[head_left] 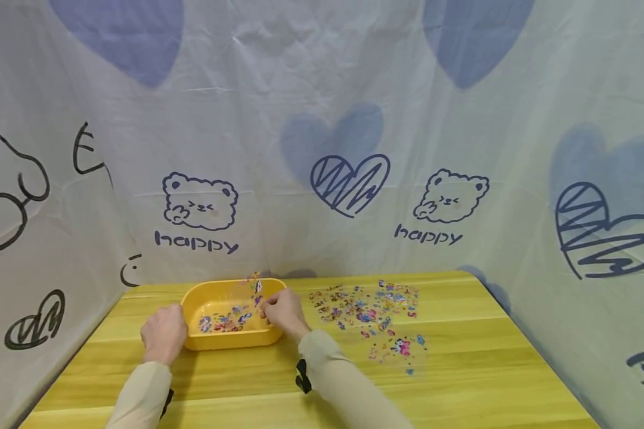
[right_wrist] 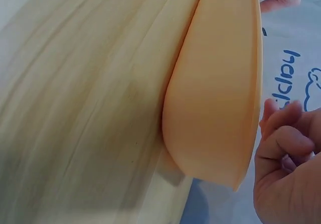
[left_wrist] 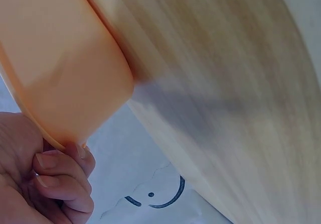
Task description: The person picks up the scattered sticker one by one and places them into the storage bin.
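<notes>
from where i stand, the person's left hand [head_left: 163, 333] grips the left end of a yellow basin [head_left: 233, 341]; the view from that wrist shows the fingers curled in against the rim. the basin sits toward the back left of the wood-grained surface [head_left: 236, 387], its open top facing up.

the right hand [head_left: 283, 311] is at the basin's right end, thumb and fingers pinching a clear sticker sheet [head_left: 258, 288] dotted with small colourful figures. the sheet stands up over the basin's inside, its upper part reaching past the back rim. from the right wrist the fingers are seen curled together just beside the rim, though the sheet itself is hard to make out there.

down in the basin lie more colourful stickers [head_left: 228, 322], spread along the bottom. to the right of the basin, a wide spread of sticker sheets [head_left: 362, 307] lies flat on the surface, with another patch of them nearer the person.

pale sleeves [head_left: 335, 375] cover both arms, and a white curtain [head_left: 273, 238] hangs behind, printed with hearts, bears and the word "happy".
</notes>
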A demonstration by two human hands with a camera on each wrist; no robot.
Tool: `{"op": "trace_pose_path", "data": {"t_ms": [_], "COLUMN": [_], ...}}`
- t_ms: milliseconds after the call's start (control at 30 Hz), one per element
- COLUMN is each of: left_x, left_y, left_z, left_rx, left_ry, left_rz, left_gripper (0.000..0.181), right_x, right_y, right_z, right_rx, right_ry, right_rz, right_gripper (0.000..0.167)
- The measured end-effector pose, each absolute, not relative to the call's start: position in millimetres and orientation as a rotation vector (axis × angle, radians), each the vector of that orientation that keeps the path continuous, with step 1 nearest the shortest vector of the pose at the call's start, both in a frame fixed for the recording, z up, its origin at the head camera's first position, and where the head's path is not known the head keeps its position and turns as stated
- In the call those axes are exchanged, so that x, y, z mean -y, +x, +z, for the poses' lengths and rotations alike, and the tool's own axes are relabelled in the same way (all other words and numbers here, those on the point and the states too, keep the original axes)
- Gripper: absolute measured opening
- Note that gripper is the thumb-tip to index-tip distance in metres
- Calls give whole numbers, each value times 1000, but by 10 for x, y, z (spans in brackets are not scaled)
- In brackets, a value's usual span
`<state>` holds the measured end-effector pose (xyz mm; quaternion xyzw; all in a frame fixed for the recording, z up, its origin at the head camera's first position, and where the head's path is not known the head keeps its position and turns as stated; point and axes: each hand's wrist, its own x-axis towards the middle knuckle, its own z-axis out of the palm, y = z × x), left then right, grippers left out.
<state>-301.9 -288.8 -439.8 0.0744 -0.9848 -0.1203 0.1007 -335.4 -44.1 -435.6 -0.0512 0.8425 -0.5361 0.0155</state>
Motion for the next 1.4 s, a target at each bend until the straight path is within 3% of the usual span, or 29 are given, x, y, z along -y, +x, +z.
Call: {"op": "trace_pose_path", "data": {"t_ms": [233, 467, 567, 933, 1400], "left_x": [2891, 2904, 2893, 2911, 2913], "left_y": [-3019, -3045, -3049, -3050, -3048], "left_z": [-4420, -4395, -4385, -4402, -4396], "left_rx": [2915, 2919, 2923, 2909, 2917], "left_ry": [212, 220, 223, 220, 215], "left_rz": [-370, -359, -356, -339, -344], "left_gripper": [16, 17, 17, 18, 16], "right_x": [572, 681, 722, 775, 620], "right_y": [-3360, -3310, -3269, -3226, -3257], "right_z": [-4356, -4407, -4383, -4335, -4386], "right_rx": [-2671, -2908, -3015, -3209, -3191], "right_ry": [-147, -311, -334, -365, -568], "right_rz": [-1615, -1350, -1171, -750, -782], "right_gripper": [18, 47, 51, 51, 46]}}
